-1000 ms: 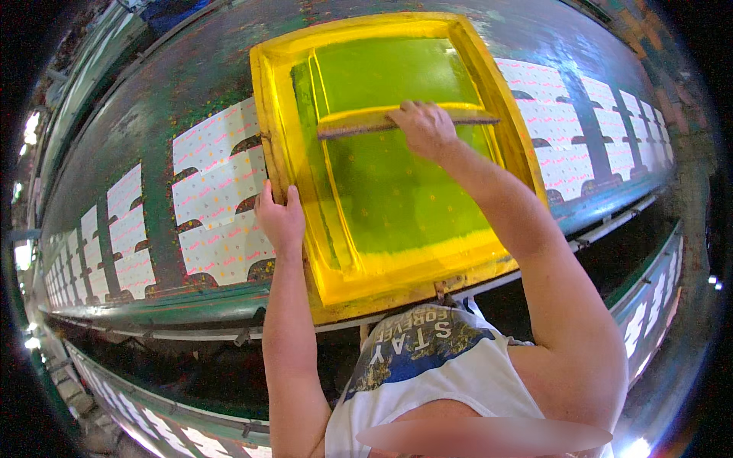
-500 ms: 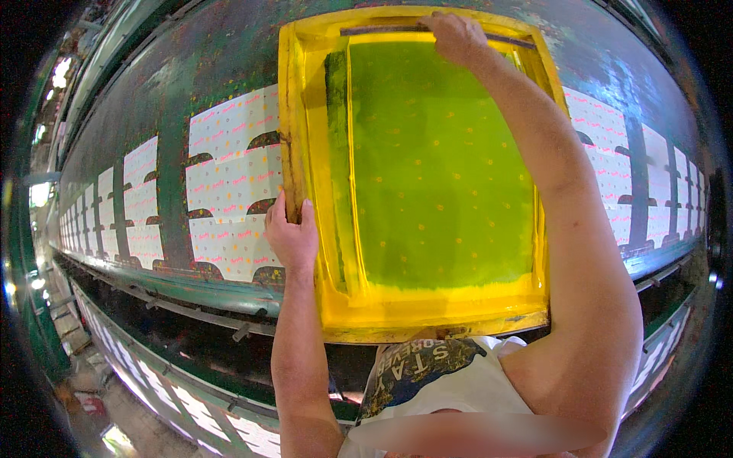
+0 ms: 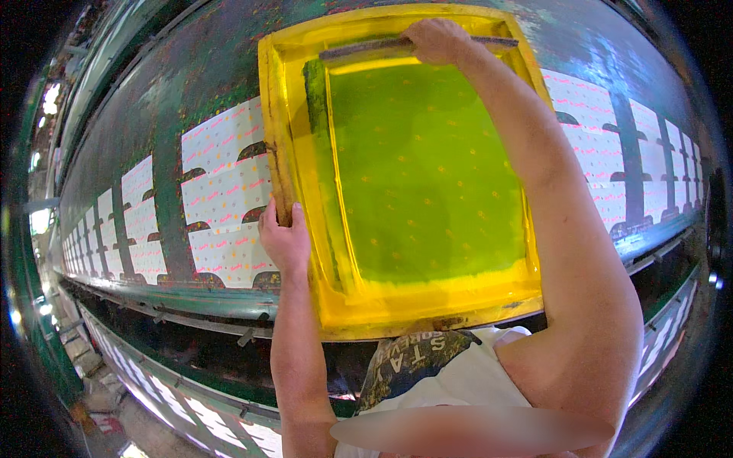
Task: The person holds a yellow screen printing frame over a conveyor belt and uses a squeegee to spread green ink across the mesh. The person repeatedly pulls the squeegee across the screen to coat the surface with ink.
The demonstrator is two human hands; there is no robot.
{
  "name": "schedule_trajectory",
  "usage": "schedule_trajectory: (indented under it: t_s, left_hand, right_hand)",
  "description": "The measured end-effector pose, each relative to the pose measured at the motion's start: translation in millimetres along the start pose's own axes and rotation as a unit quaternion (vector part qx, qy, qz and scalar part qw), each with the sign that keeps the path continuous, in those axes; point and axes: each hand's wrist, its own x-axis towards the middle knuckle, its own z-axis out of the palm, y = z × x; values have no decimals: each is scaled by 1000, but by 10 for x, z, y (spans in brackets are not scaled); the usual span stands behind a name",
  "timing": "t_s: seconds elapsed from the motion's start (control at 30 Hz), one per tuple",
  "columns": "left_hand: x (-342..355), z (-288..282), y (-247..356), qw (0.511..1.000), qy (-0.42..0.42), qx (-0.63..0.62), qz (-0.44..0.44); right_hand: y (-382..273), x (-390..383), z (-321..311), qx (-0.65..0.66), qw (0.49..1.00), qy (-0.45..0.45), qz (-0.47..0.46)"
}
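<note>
A large yellow screen-printing frame (image 3: 427, 314) lies on the long dark table, its green mesh (image 3: 427, 168) dotted with small orange marks. Along the far end of the mesh runs a dark squeegee (image 3: 366, 49), reaching nearly from one side of the frame to the other. My right hand (image 3: 439, 40) is closed over the middle of it, arm stretched across the right part of the frame. My left hand (image 3: 286, 237) grips the frame's left rail, thumb on the inner side and fingers at the outer side. Bright yellow ink lines the mesh edges.
Printed white sheets (image 3: 221, 191) with dark curved cut-outs lie in rows left of the frame. More such sheets (image 3: 588, 137) continue on the right. The table's near edge (image 3: 168, 294) has a metal rail, with another row of sheets (image 3: 191, 408) beyond a dark gap.
The squeegee and my right hand have come slightly toward me from the frame's far rail. My left hand keeps its hold on the rail. The whole view has shifted and turned a little.
</note>
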Motion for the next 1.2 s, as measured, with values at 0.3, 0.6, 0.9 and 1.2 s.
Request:
schedule_trajectory:
  t_s: [0.3, 0.6, 0.9, 1.2]
  left_hand:
    - [40, -9, -74, 999, -22, -33, 26]
    - [32, -8, -128, 998, -24, -13, 58]
    - [0, -109, -80, 996, -60, 31, 63]
    - [51, -23, -46, 992, -55, 111, 29]
  right_hand:
    - [-864, -1720, 24, 41, 998, -35, -33]
    - [-1876, -3437, 134, 94, 995, -26, -28]
    - [-2540, -4554, 103, 122, 992, -42, -13]
    - [-2391, -4898, 275, 220, 972, 16, -80]
